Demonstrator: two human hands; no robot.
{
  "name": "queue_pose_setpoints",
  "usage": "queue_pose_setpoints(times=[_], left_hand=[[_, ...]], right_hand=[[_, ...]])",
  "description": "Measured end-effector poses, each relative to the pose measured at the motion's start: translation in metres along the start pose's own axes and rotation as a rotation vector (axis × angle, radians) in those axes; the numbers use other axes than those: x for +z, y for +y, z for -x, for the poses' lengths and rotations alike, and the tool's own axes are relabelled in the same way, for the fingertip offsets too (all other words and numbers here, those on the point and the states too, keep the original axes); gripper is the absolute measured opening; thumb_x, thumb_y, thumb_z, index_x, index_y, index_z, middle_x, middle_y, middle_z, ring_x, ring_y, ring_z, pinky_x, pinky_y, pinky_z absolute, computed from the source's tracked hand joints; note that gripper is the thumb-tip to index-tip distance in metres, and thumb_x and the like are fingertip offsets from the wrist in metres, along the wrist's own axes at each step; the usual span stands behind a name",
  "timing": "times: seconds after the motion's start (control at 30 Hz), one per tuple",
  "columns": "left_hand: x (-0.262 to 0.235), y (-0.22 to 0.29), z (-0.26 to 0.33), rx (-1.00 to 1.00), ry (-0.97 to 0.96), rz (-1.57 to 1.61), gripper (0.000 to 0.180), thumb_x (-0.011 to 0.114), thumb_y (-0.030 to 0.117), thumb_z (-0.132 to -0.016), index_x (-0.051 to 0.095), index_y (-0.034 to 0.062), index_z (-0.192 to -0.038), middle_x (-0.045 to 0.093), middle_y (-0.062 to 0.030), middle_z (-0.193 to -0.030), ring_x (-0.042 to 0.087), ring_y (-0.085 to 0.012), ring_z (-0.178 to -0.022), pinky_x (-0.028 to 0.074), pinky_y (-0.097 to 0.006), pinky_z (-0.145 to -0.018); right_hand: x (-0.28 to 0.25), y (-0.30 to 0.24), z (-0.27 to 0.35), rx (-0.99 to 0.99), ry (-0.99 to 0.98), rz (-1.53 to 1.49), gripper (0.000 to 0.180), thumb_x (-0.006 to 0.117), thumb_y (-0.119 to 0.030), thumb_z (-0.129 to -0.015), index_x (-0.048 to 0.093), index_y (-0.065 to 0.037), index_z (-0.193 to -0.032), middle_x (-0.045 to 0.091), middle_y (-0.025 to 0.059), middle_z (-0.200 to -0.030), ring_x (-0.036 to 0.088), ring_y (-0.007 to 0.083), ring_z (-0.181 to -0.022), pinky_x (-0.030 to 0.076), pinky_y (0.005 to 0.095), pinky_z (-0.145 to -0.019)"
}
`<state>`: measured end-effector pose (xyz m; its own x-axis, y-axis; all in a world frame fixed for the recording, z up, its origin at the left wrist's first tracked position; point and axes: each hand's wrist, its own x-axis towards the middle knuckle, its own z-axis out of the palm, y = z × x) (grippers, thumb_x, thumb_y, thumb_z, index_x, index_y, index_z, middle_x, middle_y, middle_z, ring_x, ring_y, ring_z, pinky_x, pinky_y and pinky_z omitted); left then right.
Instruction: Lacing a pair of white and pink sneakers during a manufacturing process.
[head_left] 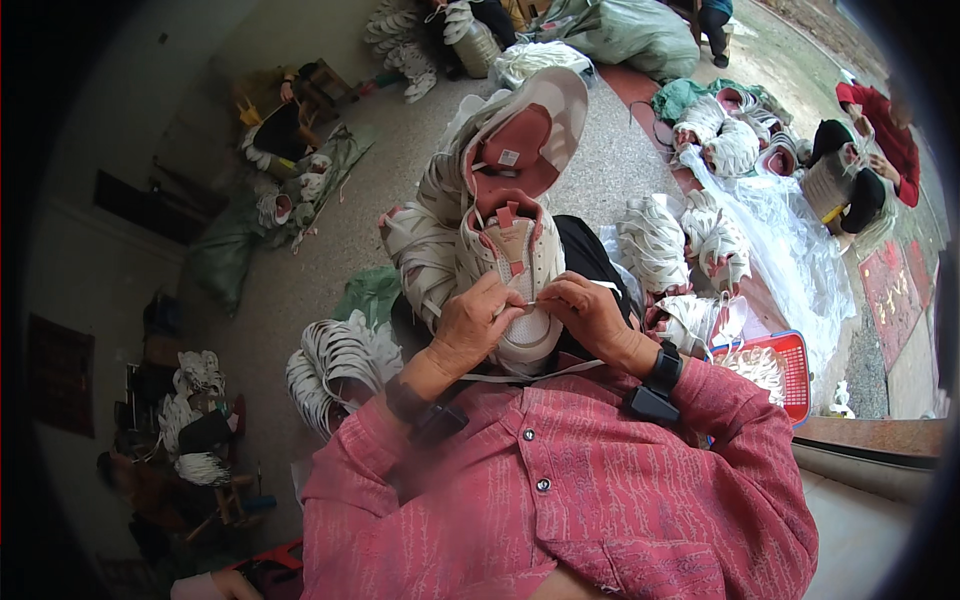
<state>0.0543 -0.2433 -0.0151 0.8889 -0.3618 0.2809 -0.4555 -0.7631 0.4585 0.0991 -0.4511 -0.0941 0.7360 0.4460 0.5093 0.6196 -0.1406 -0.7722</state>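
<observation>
One lace [531, 304] between left fingers [512, 299] and right fingers [552, 293], over shoe [514, 264].

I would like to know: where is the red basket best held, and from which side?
Probably by the right rim of the red basket, coming from the picture's right: that edge shows bare, whereas white laces lie inside and the pink sleeve hides part of its near side.

Shoe [527, 343] white, tongue [508, 240] beige; shirt [450, 510] pink, pale-streaked (basket [797, 380] bright red).
</observation>
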Motion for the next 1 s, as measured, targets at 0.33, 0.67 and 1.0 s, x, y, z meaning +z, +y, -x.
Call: queue_pose_setpoints(times=[0.33, 0.67, 1.0], left_hand=[[0.002, -0.003, 0.003, -0.009, 0.018, 0.008, 0.014, 0.073, 0.014, -0.083, 0.064, 0.0098, -0.093, 0.056, -0.0091, -0.088, 0.064, -0.033, -0.08, 0.049, -0.042, -0.067], [0.007, -0.005, 0.01, -0.006, 0.056, 0.031, 0.015, 0.072, 0.013, -0.085, 0.064, 0.011, -0.097, 0.056, -0.009, -0.09, 0.063, -0.0332, -0.079, 0.05, -0.041, -0.067], [0.016, -0.007, 0.018, 0.149, 0.159, -0.036, 0.025, 0.073, 0.005, -0.084, 0.067, 0.0059, -0.108, 0.059, -0.0108, -0.092, 0.064, -0.0301, -0.079, 0.051, -0.037, -0.068]], right_hand=[[0.001, 0.001, 0.001, 0.027, -0.098, -0.023, 0.005, 0.062, -0.001, -0.09, 0.06, -0.001, -0.095, 0.061, 0.0133, -0.09, 0.064, 0.0272, -0.08, 0.051, 0.0324, -0.071], [0.004, 0.004, 0.0, -0.02, -0.086, -0.034, 0.01, 0.059, 0.0, -0.091, 0.055, -0.002, -0.1, 0.057, 0.0133, -0.092, 0.061, 0.0304, -0.081, 0.05, 0.0348, -0.071], [0.003, 0.003, -0.007, -0.124, -0.187, 0.185, 0.021, 0.058, -0.001, -0.081, 0.054, -0.003, -0.101, 0.054, 0.0153, -0.093, 0.06, 0.0347, -0.084, 0.051, 0.0419, -0.071]])
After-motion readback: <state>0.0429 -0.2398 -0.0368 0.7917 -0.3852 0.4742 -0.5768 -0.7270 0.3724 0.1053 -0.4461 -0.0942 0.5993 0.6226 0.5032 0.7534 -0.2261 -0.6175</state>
